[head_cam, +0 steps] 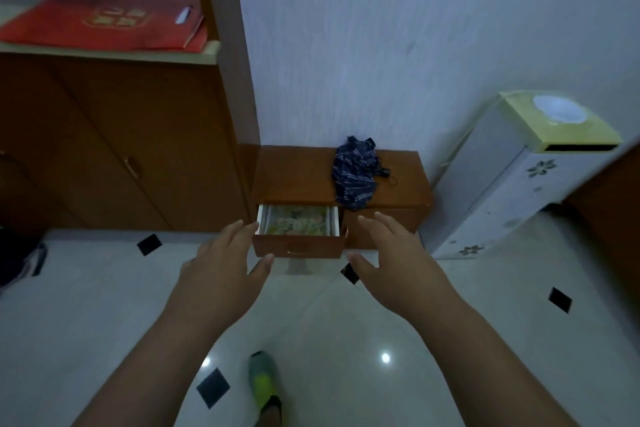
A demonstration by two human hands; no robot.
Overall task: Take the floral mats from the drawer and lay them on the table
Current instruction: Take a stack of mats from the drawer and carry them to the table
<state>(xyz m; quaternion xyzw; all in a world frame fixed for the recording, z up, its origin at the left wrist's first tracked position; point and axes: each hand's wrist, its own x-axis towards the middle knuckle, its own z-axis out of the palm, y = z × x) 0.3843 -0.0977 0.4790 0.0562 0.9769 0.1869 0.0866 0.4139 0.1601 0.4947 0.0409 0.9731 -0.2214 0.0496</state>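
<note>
Head view showed both hands spread and empty: left hand (221,253) at eight o'clock, right hand (388,246) at four o'clock of the floral mats (297,220), lying flat in the open drawer (299,246), left fingertips nearer.

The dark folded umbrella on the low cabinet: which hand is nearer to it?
Right. The right hand is spread open just below the umbrella, by the cabinet front. The left hand reaches toward the open drawer, further left of it.
</note>
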